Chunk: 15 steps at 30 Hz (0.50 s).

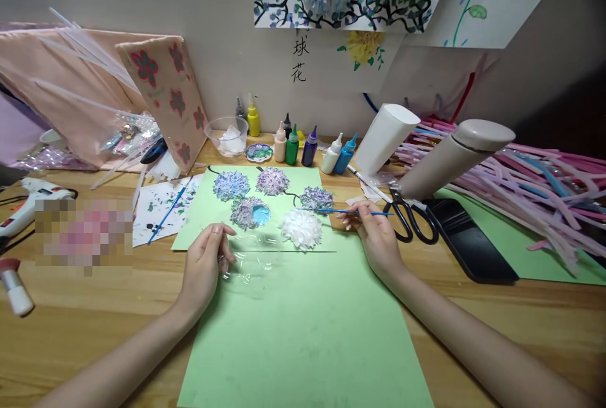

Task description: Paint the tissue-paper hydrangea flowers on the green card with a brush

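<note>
My left hand pinches the edge of a clear plastic palette with several wells; one holds blue paint. My right hand is closed on a thin blue paintbrush, its tip pointing left above a white crumpled paper flower. Around that flower on a green sheet sit a blue-purple flower, a pink-purple flower, a dark purple flower and a greyish purple flower, partly behind the palette. A larger green sheet lies beneath my hands.
Paint bottles line the wall beside a clear tub. At right are black scissors, a phone, a tumbler and pipe cleaners. A glue gun and a second paintbrush lie left.
</note>
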Each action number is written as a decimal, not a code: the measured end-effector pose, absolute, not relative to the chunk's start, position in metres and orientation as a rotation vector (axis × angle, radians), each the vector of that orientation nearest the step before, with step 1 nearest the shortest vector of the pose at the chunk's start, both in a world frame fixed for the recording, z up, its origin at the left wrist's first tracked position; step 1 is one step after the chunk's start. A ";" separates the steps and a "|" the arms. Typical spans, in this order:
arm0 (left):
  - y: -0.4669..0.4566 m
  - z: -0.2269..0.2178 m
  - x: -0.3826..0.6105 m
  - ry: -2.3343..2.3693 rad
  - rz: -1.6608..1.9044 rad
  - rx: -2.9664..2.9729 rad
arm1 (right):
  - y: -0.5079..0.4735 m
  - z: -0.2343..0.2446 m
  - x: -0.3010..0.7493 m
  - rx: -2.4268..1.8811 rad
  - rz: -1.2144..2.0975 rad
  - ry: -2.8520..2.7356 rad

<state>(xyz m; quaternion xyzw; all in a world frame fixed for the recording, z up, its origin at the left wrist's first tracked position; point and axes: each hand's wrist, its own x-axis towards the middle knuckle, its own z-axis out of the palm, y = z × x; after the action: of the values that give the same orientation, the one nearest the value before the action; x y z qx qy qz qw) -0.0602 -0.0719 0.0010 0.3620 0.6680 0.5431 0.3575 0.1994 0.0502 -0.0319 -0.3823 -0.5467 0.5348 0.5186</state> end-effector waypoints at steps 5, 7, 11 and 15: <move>-0.073 0.002 -0.058 1.716 1.396 0.955 | 0.048 -0.027 0.200 -0.884 1.370 -1.303; -0.073 0.002 -0.058 1.707 1.393 0.956 | 0.048 -0.027 0.199 -0.893 1.374 -1.322; -0.072 0.001 -0.058 1.698 1.392 0.956 | 0.050 -0.028 0.199 -0.921 1.339 -1.284; -0.073 0.001 -0.058 1.685 1.397 0.965 | 0.050 -0.028 0.200 -0.899 1.353 -1.213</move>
<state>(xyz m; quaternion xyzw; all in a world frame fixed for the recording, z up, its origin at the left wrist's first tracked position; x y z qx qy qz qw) -0.0580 -0.0727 0.0005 0.3753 0.6554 0.5436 0.3661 0.1998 0.0499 -0.0279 -0.3763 -0.5077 0.5665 0.5289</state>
